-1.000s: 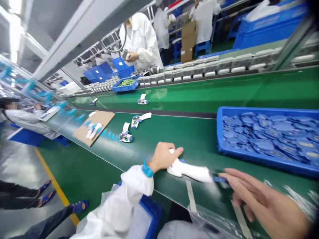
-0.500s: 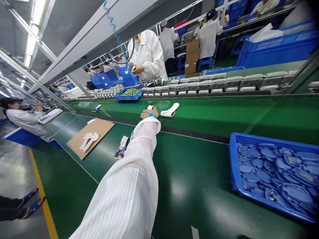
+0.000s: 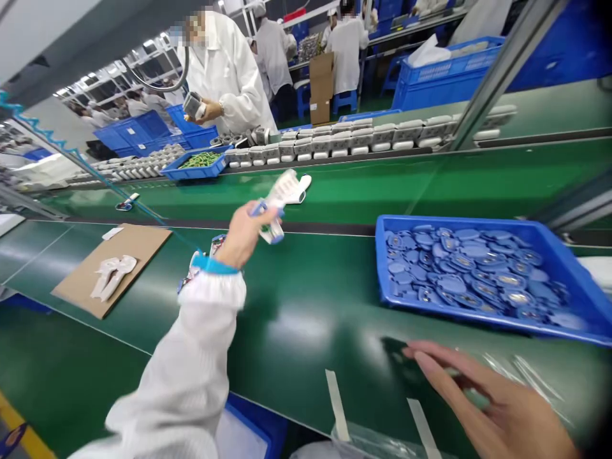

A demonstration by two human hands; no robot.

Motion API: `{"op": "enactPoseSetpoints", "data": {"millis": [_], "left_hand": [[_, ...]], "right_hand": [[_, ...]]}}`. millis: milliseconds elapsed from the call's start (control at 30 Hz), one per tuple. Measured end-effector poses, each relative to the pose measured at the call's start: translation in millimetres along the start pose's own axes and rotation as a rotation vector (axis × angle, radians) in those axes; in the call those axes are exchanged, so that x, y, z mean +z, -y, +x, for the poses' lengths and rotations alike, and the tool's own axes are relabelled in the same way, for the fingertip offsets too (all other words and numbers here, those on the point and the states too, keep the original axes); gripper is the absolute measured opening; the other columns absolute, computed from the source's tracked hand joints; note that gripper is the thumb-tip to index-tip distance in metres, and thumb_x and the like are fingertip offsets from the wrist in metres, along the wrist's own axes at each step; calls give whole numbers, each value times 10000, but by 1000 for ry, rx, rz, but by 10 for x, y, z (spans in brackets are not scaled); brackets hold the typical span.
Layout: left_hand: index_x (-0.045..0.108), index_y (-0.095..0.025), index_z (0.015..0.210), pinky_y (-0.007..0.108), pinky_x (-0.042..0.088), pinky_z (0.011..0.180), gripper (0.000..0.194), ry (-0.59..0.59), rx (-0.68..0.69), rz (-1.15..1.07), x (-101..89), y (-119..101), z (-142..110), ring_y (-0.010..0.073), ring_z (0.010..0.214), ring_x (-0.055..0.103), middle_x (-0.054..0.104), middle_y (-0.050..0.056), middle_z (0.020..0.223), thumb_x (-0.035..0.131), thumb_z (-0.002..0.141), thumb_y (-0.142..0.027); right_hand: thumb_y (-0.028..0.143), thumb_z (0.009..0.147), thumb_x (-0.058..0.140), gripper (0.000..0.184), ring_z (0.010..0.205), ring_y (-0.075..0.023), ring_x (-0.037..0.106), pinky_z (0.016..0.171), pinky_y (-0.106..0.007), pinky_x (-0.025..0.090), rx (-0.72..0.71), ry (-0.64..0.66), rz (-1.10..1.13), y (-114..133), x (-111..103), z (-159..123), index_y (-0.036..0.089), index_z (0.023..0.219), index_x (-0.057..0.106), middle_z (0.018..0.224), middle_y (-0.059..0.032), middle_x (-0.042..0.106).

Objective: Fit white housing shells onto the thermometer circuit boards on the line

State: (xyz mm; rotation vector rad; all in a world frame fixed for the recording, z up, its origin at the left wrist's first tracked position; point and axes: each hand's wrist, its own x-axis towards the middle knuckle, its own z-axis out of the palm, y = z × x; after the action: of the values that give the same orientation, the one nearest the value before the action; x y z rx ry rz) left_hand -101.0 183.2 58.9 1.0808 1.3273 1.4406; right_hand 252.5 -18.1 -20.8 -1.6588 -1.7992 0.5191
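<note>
Hands [image 3: 241, 241] [image 3: 488, 395] apart, left gripping white housing [image 3: 285, 191]

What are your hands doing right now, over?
Left hand gripping white handheld device. Right hand open, near clear plastic film. Blue tray of blue parts ahead.

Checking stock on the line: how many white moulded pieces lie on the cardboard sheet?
2: one white moulded piece and a second, side by side on the cardboard sheet; none appears hidden.

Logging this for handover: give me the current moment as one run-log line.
Left hand: holds white plastic device | right hand: open, near plastic film | nearby: blue tray of parts
</note>
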Motion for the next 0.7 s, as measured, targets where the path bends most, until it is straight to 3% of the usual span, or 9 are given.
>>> {"op": "enactPoseSetpoints", "data": {"millis": [67,133,200,267,400,467,533,600,700], "left_hand": [[615,-158,986,258,499,619,382,248,-7,113,188,100,-692,150,668,647,698,5,810,887,732,-246],[613,-180,948,231,447,585,398,396,-38,211,414,222,-1315,114,618,585,665,-40,747,908,687,-237],[631,-189,905,221,401,577,350,447,-22,302,627,337,-1769,100,624,551,656,-57,728,902,684,-206],[649,-195,888,229,392,605,302,488,1,357,786,424,-2045,104,657,556,672,-57,747,892,708,-197],[651,-208,933,270,395,694,239,594,108,453,927,515,-2271,139,753,579,694,-33,832,843,815,-290],[634,-210,954,288,383,701,169,628,175,518,947,542,-2309,154,772,577,689,-14,867,758,891,-306],[618,-206,953,299,385,715,121,573,190,557,954,566,-2308,163,780,577,680,1,875,705,914,-280],[604,-196,950,298,407,724,169,472,86,483,953,585,-2263,162,777,584,674,9,860,735,872,-270],[591,-177,1011,275,453,647,343,464,-286,122,930,600,-2150,159,715,613,683,28,841,783,834,-399]], "right_hand": [[600,929,620,336,832,-212,747,387,-229,479,-62,-64,-1,257,-102,92,359,1093,786,1111,-11,783],[570,960,599,299,876,-203,734,425,-236,488,-160,-152,-12,448,-166,125,359,1079,772,1111,-3,776],[528,991,577,272,902,-205,715,565,-277,548,-251,-200,-37,535,-184,102,341,1069,758,1074,-3,776],[501,1013,566,259,910,-205,689,681,-319,553,-318,-183,-67,535,-165,38,319,1068,741,1048,0,770],[402,1057,516,250,789,-187,610,696,-350,441,-439,-120,-155,519,-140,-143,279,946,704,968,22,751],[321,1075,471,270,753,-185,589,701,-364,374,-499,-158,-233,564,-195,-218,261,909,675,922,23,740],[314,1081,451,259,788,-202,600,713,-375,344,-512,-236,-305,576,-300,-254,253,936,656,919,5,736],[404,1080,440,284,814,-234,600,701,-385,338,-445,-309,-402,470,-418,-241,252,947,640,918,-25,729],[535,1078,320,457,707,-245,557,610,-390,293,-314,-341,-603,70,-504,-173,258,853,604,813,-62,684]]}}
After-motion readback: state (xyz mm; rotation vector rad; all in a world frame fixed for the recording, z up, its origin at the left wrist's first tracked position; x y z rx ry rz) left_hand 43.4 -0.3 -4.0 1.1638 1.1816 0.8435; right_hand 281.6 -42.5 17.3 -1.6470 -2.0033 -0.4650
